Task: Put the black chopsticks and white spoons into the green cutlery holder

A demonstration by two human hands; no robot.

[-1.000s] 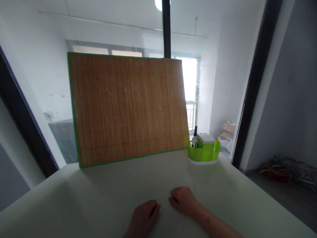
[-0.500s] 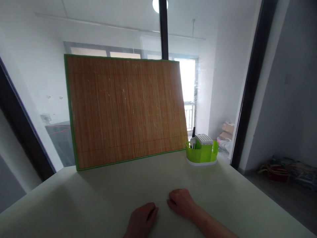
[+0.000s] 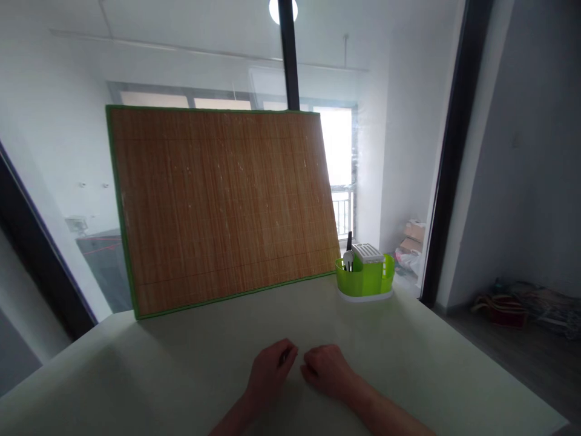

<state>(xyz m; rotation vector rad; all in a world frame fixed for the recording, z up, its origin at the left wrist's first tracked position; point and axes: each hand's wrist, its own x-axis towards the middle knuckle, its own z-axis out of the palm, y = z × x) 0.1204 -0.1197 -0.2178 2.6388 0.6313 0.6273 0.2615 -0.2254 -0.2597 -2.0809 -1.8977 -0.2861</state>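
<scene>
My left hand [image 3: 273,365] is loosely closed at the front middle of the white table [image 3: 190,369]. A dark gap shows between its thumb and curled fingers, and I see nothing held there. Just to the right, my right hand [image 3: 327,369] rests on the tabletop in a fist, its fingers tucked under. A narrow space separates the two hands. Beyond the right hand stands a bright green utensil caddy [image 3: 361,281] with a white base and a slotted white top. A white spoon-like utensil [image 3: 348,259] and a dark handle [image 3: 349,240] stick up from its left compartment.
A bamboo mat [image 3: 222,200] with green edging leans upright at the back of the table, against glass with a dark frame post [image 3: 290,60]. On the floor at right lies a red bundle [image 3: 503,312]. Cardboard boxes [image 3: 414,233] are stacked behind the glass.
My left hand has moved forward and slightly right, closer to the right hand, showing more of its forearm. The view has turned slightly right. My right hand stays closed on the table.
</scene>
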